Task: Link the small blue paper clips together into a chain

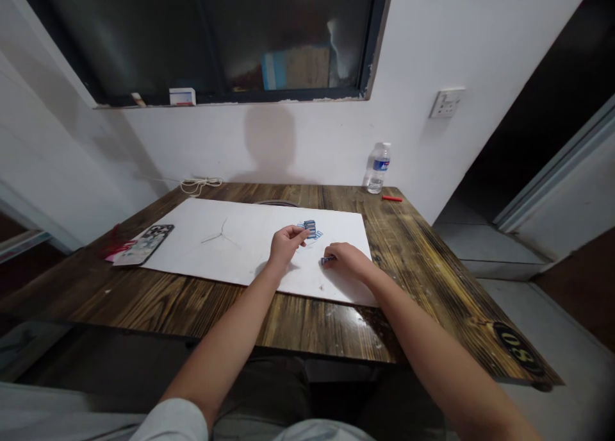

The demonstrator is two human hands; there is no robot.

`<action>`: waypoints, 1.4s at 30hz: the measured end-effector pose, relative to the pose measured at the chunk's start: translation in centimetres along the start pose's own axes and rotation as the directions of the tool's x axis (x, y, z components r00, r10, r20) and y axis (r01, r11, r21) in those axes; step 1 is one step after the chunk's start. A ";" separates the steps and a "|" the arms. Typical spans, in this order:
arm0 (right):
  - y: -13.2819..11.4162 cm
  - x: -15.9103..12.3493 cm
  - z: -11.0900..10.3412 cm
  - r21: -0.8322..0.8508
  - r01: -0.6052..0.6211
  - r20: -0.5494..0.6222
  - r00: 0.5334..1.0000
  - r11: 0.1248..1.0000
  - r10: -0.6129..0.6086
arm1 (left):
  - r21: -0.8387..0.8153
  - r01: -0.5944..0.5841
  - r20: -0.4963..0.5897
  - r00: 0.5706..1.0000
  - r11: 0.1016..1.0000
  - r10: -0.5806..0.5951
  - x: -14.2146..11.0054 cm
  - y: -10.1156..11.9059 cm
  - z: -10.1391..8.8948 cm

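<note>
My left hand (287, 244) rests on a white sheet (240, 252) with its curled fingertips at a small stack of blue-and-white pieces (310, 229), and I cannot tell if it grips them. Loose blue outlined bits lie around that stack. My right hand (348, 261) is a little nearer me and to the right, pinching a small blue piece (328, 259) just above the sheet. A thin grey three-armed mark (221, 232) lies on the sheet's left half.
The sheet lies on a dark wooden table (144, 300). A phone in a patterned case (144, 244) sits at its left edge. A water bottle (378, 167) and a red stick (392, 198) stand at the back right, with a white cord (199, 184) at the back left.
</note>
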State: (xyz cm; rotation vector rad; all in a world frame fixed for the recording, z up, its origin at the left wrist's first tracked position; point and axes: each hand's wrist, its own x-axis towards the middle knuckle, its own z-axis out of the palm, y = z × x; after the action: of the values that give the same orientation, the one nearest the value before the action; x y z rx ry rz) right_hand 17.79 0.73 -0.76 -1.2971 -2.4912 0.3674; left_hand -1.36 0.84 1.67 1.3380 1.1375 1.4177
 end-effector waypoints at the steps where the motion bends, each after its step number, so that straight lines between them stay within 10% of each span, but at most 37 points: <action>1: 0.1 0.0 0.0 0.022 -0.009 0.000 1.000 1.000 0.009 | -0.003 0.000 -0.001 1.000 1.000 0.000 0.0 0.0 0.0; 9: 0.4 0.0 -0.3 0.339 0.000 -0.147 0.988 0.941 0.053 | -0.010 0.003 -0.001 1.000 1.000 -0.003 -0.2 0.6 0.1; 17: 0.2 0.2 -0.5 0.875 -0.012 -0.164 0.934 0.485 0.319 | -0.008 0.015 -0.011 1.000 1.000 -0.015 -0.2 0.5 0.1; 27: 0.5 0.3 -0.7 0.969 0.088 -0.180 0.890 0.229 0.419 | 0.005 0.020 -0.001 1.000 1.000 -0.020 -0.4 0.6 0.2; 42: -0.5 -0.1 -1.7 0.928 0.126 -0.292 0.829 0.350 0.476 | 0.010 0.006 0.078 0.997 1.000 -0.007 -0.5 -0.9 0.8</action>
State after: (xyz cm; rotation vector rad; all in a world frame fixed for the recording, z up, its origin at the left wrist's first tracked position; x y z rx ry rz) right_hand 18.14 0.49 0.99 -0.9254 -1.1867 1.1179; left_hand -0.49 0.61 0.69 1.3837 1.0975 1.3451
